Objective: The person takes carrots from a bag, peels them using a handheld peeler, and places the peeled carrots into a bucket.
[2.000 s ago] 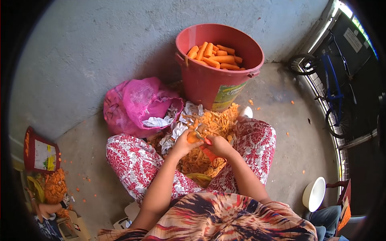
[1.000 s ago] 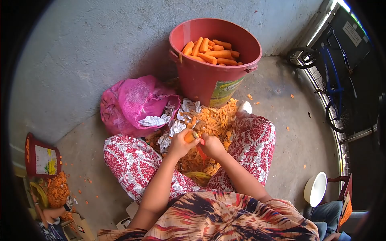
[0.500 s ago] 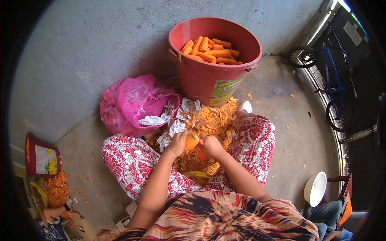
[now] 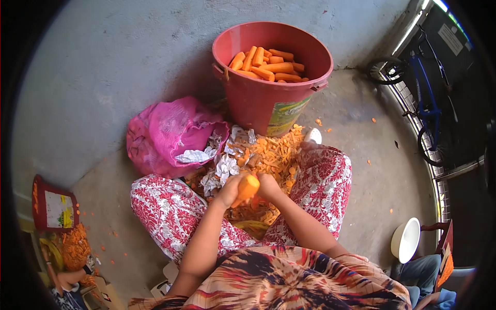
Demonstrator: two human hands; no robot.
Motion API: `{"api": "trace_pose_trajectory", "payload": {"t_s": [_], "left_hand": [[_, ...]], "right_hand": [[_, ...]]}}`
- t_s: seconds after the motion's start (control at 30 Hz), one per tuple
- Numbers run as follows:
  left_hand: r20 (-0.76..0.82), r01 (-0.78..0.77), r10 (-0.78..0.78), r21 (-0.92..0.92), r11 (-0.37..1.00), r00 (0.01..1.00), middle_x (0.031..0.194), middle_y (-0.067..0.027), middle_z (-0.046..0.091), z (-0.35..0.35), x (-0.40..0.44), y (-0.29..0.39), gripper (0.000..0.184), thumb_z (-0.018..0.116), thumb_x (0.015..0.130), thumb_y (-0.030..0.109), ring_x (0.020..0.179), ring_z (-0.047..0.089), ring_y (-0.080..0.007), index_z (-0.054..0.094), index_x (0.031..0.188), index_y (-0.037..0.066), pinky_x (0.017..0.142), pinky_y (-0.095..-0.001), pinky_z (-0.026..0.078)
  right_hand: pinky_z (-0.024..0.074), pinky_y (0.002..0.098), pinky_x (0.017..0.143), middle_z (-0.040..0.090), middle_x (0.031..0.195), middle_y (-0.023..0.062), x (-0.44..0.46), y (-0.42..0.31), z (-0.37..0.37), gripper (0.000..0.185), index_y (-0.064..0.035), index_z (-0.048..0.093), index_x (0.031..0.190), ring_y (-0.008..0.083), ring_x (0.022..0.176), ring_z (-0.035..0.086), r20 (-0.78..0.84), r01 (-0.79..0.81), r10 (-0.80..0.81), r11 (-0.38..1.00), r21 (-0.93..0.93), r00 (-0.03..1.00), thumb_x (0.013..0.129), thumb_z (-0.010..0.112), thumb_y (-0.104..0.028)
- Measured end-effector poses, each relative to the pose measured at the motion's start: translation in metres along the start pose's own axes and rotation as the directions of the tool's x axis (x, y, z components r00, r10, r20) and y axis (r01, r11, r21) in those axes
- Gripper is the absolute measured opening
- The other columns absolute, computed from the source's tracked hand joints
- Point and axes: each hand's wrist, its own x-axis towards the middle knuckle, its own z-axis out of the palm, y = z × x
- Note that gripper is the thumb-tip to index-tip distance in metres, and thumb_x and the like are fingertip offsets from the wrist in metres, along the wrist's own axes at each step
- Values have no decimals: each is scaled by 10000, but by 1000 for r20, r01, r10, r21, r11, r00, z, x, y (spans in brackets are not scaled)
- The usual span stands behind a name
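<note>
My left hand (image 4: 230,192) is wrapped round a thick carrot (image 4: 248,187), whose blunt orange end points up toward me. Close beside it, my right hand (image 4: 267,187) is closed, its knuckles turned up; what it grips is mostly hidden. Beneath both hands, between my legs, lies a heap of carrot peelings (image 4: 271,157). Crumpled paper (image 4: 226,168) is mixed in at the heap's left side. Beyond the heap stands a big red bucket (image 4: 253,106), partly filled with peeled carrots (image 4: 276,67).
A pink mesh sack (image 4: 160,134) slumps against the wall at left. Another red bucket (image 4: 40,204) and more peelings (image 4: 75,248) are at far left, near another person's arm (image 4: 70,278). At right are a white basin (image 4: 405,240), a person's jeans (image 4: 421,276) and a blue bicycle (image 4: 426,98).
The carrot's end showed a dark greenish tip before and now looks plain orange. My right hand has turned, and the red object seen by its thumb is now hidden.
</note>
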Motion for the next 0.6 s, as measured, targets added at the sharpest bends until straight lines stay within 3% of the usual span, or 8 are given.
{"api": "trace_pose_trajectory", "payload": {"t_s": [0.13,0.17,0.2,0.23,0.3,0.4,0.5,0.6], "left_hand": [[-54,-180,189,145,973,980,824,-84,526,3,-2,0,302,536,797,197,643,545,-138,443,1040,42,531,-243,458],[-37,-254,269,230,939,962,870,-75,518,5,-3,3,349,586,770,148,699,543,-127,430,1064,44,577,-240,463],[-31,-316,347,345,884,937,954,-50,486,3,-1,3,532,677,668,57,832,494,-103,389,1116,45,717,-249,434],[-27,-314,359,424,849,933,955,-50,488,1,0,3,544,687,662,78,850,486,-108,388,1116,42,738,-257,425],[-18,-307,383,564,767,923,957,-49,493,-1,2,0,571,707,650,119,887,470,-119,387,1116,36,780,-271,406],[-86,-246,402,669,701,912,963,-68,517,5,6,-9,573,711,630,133,886,496,-140,404,1103,30,783,-286,408],[-118,-216,439,740,637,891,953,-90,542,21,6,-9,563,700,614,129,879,518,-151,421,1092,23,783,-286,409],[-105,-243,458,733,636,883,938,-103,558,25,6,-11,571,685,608,123,860,537,-161,429,1106,12,772,-284,417]], "right_hand": [[461,322,584,604,684,124,23,26,-4,137,-37,598,835,216,638,590,-269,-100,157,972,213,950,721,526,-59],[457,288,533,602,658,99,38,50,-5,142,-40,600,837,154,585,580,-333,-81,172,959,271,927,739,498,-42],[460,357,626,584,705,182,34,42,-23,157,-31,564,838,275,654,588,-389,-46,220,911,410,895,701,488,-41],[452,311,578,581,663,121,27,27,-43,111,-34,564,846,196,588,549,-516,-13,235,917,398,824,754,505,-52],[425,253,543,569,667,42,12,-7,-74,106,-34,557,870,109,573,496,-521,197,339,659,726,783,815,513,-114],[404,215,535,554,706,-15,10,-20,-79,130,-36,550,901,48,605,477,-502,349,313,433,831,806,854,484,-137],[398,215,539,548,721,-9,1,-40,-73,121,-32,548,907,50,605,469,-490,246,306,584,774,816,844,493,-120],[353,188,484,505,650,-42,7,-37,-58,155,-34,563,939,36,541,418,-608,357,308,586,727,732,847,500,-142]]}}
